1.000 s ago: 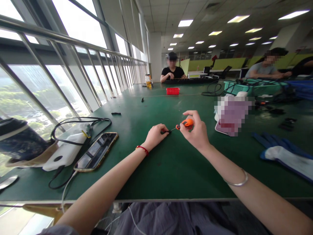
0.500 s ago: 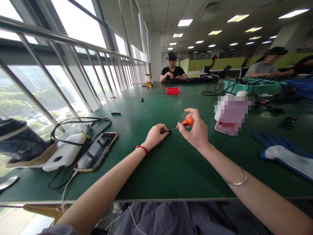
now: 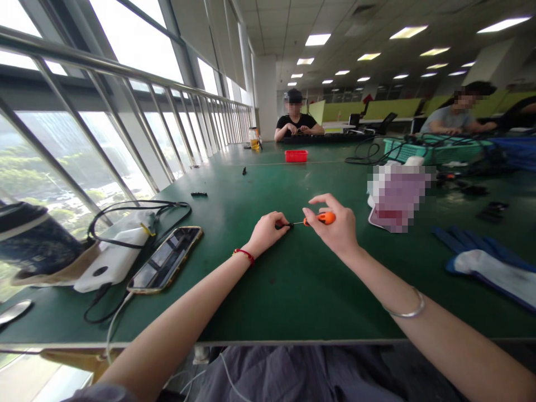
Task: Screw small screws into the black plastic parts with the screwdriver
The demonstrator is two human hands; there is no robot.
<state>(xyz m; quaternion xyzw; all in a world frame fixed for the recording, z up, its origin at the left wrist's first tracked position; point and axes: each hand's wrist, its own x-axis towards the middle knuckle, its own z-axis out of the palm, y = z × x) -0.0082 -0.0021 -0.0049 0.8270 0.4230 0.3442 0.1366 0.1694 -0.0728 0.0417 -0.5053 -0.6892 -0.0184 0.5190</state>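
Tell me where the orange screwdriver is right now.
In the head view, the screwdriver is held in the right hand over the middle of the green table, its tip at a small black part pinched by the left hand.

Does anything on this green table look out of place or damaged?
Nothing looks damaged or spilled. The left hand pinches a small black part; the right hand holds an orange screwdriver to it.

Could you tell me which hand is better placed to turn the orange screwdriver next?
Probably the right hand: it grips the screwdriver, while the left hand pins the small black part.
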